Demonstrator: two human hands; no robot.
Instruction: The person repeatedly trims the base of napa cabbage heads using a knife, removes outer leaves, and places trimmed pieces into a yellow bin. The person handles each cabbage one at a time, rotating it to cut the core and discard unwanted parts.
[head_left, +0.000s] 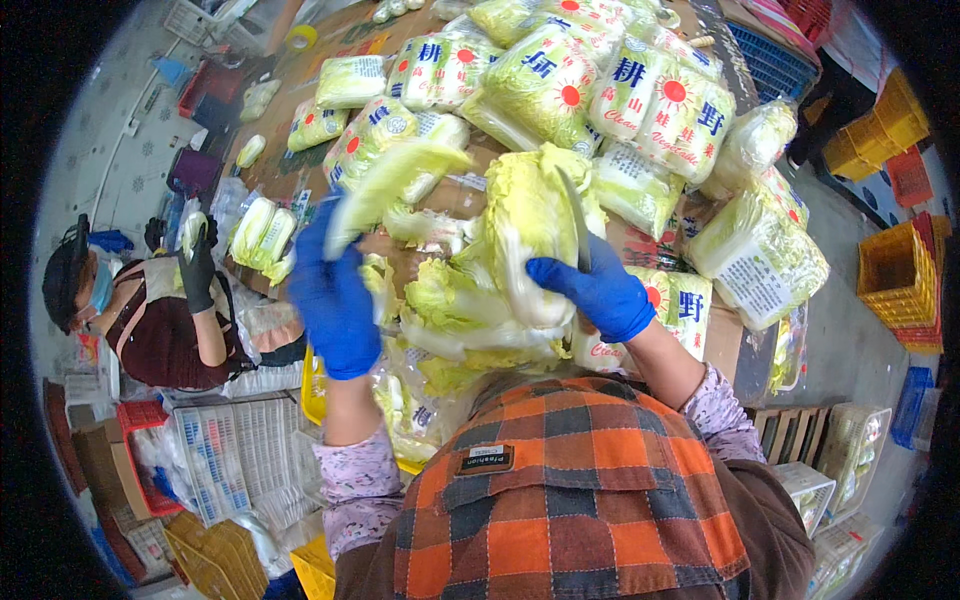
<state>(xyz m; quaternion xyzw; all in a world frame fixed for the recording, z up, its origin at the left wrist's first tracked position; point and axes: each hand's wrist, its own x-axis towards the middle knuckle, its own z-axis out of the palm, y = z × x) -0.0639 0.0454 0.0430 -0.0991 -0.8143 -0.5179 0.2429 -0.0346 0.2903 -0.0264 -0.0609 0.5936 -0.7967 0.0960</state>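
Observation:
Blue gloves cover both my hands. My left hand (334, 289), blurred by motion, has a loose napa cabbage leaf (390, 184) in its fingers, left of the cabbage head. My right hand (600, 289) is closed round a knife (576, 214), its blade pointing up along the right side of a napa cabbage head (529, 225); the thumb lies against the cabbage's white base. The handle is hidden in the glove. Loose outer leaves (450, 307) lie just below and left of the head, near the apron.
Bagged cabbages (660, 97) are heaped over the far and right side of the cardboard-covered table (262, 157). A co-worker (169, 322) in dark gloves holds a cabbage at the left. Crates (232, 450) stand lower left, with yellow crates (896, 274) at the right.

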